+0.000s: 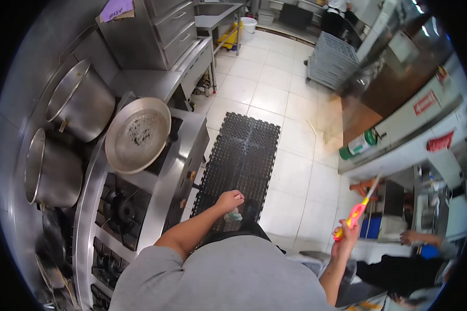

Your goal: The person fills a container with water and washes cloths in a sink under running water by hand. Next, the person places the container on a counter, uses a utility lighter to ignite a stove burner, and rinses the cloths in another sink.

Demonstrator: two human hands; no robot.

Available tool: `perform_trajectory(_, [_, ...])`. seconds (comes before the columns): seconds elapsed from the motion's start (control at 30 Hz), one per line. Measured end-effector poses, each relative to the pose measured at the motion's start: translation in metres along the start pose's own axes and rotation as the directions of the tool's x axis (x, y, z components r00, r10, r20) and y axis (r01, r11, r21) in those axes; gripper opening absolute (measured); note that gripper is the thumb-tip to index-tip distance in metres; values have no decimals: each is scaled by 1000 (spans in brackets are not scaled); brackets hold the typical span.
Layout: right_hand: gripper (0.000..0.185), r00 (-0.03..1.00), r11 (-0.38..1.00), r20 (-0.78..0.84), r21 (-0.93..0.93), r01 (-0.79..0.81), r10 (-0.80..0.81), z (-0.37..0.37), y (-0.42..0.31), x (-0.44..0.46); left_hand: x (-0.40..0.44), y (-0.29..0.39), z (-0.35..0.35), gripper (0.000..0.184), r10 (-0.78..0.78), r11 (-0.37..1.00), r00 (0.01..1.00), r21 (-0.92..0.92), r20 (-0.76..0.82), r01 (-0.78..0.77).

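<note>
At lower right, the pink-and-yellow lighter (356,213) is gripped by the right hand (346,239), its long axis angled up-right, away from the stove (187,140) at left; nearer the stove, the left hand (228,201) is curled, contents unclear.

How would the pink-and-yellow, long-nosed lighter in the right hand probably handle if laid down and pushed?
The pink-and-yellow lighter is probably light: the right hand alone holds it up. Its long, thin nose juts straight, suggesting stiffness. Its uneven handle shape would likely make it slide or swivel, not roll.
</note>
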State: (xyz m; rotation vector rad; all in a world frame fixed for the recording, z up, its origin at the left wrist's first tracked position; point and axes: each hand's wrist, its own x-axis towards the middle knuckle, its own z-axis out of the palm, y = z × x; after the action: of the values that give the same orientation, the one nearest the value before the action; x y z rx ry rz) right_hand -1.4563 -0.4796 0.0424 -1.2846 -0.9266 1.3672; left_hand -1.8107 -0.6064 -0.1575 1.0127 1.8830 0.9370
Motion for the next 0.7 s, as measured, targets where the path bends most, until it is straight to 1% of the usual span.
perform_trajectory(0.03, [49,999,999,37,-23,-34,34,26,1,36,28,-7,-1,22,-67,996,997,-65,-47,63])
perform_trajectory(0.1, [57,972,995,218,-58,-79,89,95,-5,93,78,6,-21,25,-222,959,970,-202,-98,199])
perform_trajectory(0.13, [59,937,987,319,-119,-109,142,132,-8,118,101,13,-32,27,-305,924,946,-277,-113,264])
perform_trajectory(0.2, [64,836,965,500,-229,-126,227,207,-11,163,141,40,-64,31,-342,899,926,-341,-157,274])
perform_trajectory(0.27, [70,693,946,656,-302,-120,298,280,-12,199,181,46,-90,31,-375,861,904,-439,-205,257])
perform_trajectory(0.3, [70,646,938,697,-334,-91,311,313,-4,217,196,51,-103,31,-430,832,868,-483,-247,275])
perform_trajectory(0.33, [69,596,931,735,-361,-57,322,344,4,234,216,44,-112,30,-456,820,848,-499,-269,282])
perform_trajectory(0.37, [70,545,930,769,-362,-58,333,376,8,248,237,30,-120,29,-478,809,828,-512,-292,287])
perform_trajectory(0.4, [70,493,930,800,-363,-59,343,407,12,263,258,17,-130,29,-500,800,807,-525,-314,291])
perform_trajectory(0.43, [73,419,914,814,-386,-127,402,433,19,280,277,5,-139,26,-477,790,814,-568,-330,233])
perform_trajectory(0.47, [78,318,888,829,-427,-172,461,461,19,295,302,-7,-148,25,-494,790,790,-566,-362,235])
perform_trajectory(0.53, [80,178,856,848,-450,-255,499,501,34,328,352,-33,-163,24,-529,783,743,-572,-409,243])
perform_trajectory(0.6, [80,159,777,787,-516,-361,596,532,40,358,399,-70,-174,23,-630,672,713,-675,-307,304])
perform_trajectory(0.63, [79,111,719,758,-548,-427,643,546,43,377,428,-103,-175,24,-726,624,634,-642,-267,445])
perform_trajectory(0.67, [78,120,706,733,-578,-409,670,564,40,396,449,-112,-185,29,-772,615,559,-580,-303,534])
perform_trajectory(0.7, [77,127,686,705,-606,-404,698,578,38,414,467,-120,-191,32,-740,669,584,-454,-333,588])
